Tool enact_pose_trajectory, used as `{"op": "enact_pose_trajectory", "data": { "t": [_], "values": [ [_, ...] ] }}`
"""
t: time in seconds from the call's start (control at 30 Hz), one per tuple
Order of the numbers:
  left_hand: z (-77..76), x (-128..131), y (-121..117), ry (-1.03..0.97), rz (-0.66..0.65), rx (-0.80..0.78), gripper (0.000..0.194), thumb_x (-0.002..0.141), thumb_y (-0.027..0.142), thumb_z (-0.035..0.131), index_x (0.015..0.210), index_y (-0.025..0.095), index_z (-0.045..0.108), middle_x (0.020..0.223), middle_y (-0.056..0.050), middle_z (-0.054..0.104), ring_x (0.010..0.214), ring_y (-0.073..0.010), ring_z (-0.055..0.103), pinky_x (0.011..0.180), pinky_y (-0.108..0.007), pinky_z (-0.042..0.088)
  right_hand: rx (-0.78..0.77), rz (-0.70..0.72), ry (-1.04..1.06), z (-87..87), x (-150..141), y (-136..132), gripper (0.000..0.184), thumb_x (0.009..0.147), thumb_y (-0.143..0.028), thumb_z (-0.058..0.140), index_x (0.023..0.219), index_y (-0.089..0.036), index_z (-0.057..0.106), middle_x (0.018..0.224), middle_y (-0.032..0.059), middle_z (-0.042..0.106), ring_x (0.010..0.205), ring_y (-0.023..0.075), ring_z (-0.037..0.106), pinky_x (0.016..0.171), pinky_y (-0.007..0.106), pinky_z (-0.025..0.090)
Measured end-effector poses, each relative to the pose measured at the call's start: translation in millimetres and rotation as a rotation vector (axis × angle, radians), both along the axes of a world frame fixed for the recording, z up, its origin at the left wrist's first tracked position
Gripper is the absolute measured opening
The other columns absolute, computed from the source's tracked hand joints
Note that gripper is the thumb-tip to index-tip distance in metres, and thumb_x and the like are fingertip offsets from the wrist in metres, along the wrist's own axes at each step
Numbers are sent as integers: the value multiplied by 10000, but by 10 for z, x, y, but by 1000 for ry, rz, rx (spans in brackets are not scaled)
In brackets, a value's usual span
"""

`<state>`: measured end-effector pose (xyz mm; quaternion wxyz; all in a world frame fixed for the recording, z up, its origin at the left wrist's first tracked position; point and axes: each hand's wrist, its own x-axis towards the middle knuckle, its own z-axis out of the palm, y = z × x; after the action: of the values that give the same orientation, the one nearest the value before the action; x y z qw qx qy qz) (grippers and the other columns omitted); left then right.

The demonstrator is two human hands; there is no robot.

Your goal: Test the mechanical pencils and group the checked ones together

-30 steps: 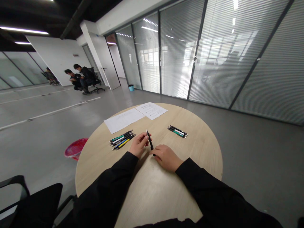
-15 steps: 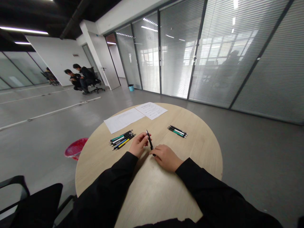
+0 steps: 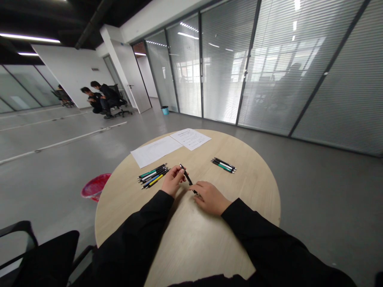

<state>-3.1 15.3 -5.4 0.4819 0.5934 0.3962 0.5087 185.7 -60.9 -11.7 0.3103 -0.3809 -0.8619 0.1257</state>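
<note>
A black pen (image 3: 187,177) is pinched near its middle by the closed-together fingers (image 3: 180,170) of the left hand (image 3: 172,181), and is held tilted between the hands. Its lower end is pressed by the fingertips (image 3: 196,187) of the right hand (image 3: 209,198), which is turned palm-down just above the round table (image 3: 191,247). A bunch of pens (image 3: 152,176) is laid just left of the left fingers; a smaller bunch (image 3: 223,165) lies beyond the right fingertips, and papers (image 3: 167,145) lie farther ahead.

Glossy plastic pen (image 3: 187,175), matt wood tbl (image 3: 197,243)

Black long sleeves (image 3: 131,235), plain matte cloth, ending at wrists; left hand (image 3: 173,181), right hand (image 3: 209,198) bare.
</note>
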Motion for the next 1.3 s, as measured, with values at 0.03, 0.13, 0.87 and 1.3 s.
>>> {"op": "enact_pose_trajectory", "data": {
  "t": [0.03, 0.13, 0.87, 1.3],
  "values": [
    [-4, -7, 10, -1, 21, 1, 366, 769, 493, 685, 887, 159, 591, 697, -2, 640, 533, -98, 543, 502, -216, 356, -10, -3, 45, -4, 14, 13, 319, 872, -134, 558, 1185, -195, 583, 1039, 74, 630, 984, 205, 565, 889, 324, 428],
    [4, -14, 22, -2, 59, -14, 345, 752, 473, 700, 833, 161, 575, 633, 17, 603, 524, -98, 537, 489, -210, 347, -36, -61, 186, -36, 101, 84, 390, 901, -118, 495, 1284, -187, 500, 1093, 79, 635, 987, 191, 580, 896, 319, 435],
    [-81, 37, -30, 126, -95, -120, 363, 700, 408, 727, 899, 167, 542, 684, 4, 628, 533, -96, 534, 518, -227, 392, -115, -741, 3, -163, 1030, 397, 101, 872, -251, 612, 914, -189, 681, 889, 46, 683, 820, 177, 583, 739, 269, 388],
    [-88, 36, -34, 125, -96, -128, 347, 697, 398, 733, 870, 159, 550, 661, 3, 627, 540, -104, 539, 532, -244, 402, -220, -909, -137, -155, 1117, 320, 89, 830, -255, 642, 852, -197, 705, 889, 60, 678, 817, 186, 596, 668, 264, 365]
  ]
}}
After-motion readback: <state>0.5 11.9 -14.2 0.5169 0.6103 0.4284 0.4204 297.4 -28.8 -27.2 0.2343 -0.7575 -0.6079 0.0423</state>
